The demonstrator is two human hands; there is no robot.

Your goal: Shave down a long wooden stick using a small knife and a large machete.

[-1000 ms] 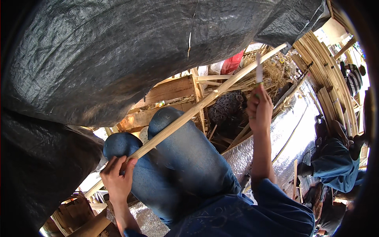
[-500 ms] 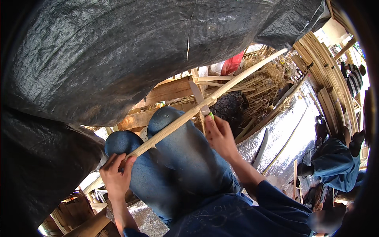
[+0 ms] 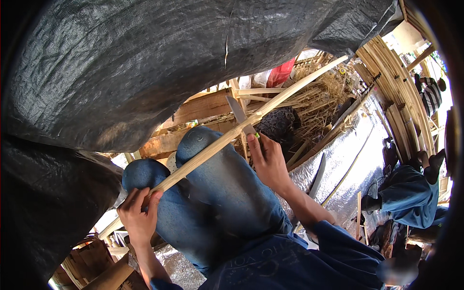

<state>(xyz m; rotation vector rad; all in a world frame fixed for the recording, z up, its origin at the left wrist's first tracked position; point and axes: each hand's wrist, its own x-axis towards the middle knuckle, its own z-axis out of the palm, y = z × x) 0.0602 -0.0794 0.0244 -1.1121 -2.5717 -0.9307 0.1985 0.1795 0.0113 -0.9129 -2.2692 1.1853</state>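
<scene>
A long pale strip of split bamboo or wood (image 3: 212, 151) slants across my knees, from the lower left up to the far right. Its near end sits in the closed fingers of my left hand (image 3: 139, 212), beside my left knee. My right hand (image 3: 269, 163) is closed around a knife (image 3: 238, 110) with a bit of green at its handle. The blade crosses the strip just beyond my right knee and touches it, its tip pointing up and left. A raised nub shows on the strip near the blade. Most of the handle is hidden by my fingers.
A black tarp (image 3: 125, 67) hangs over the far left. Straw and shavings (image 3: 324, 96) lie beyond my knees, with bundled strips (image 3: 398, 92) at right. A second long blade (image 3: 317, 176) rests on the silvery sheet (image 3: 350, 150). Another person's legs (image 3: 408, 195) are at the right.
My right hand and the knife have shifted slightly left and down, and the blade has turned a little. The strip and my left hand have moved slightly left.
</scene>
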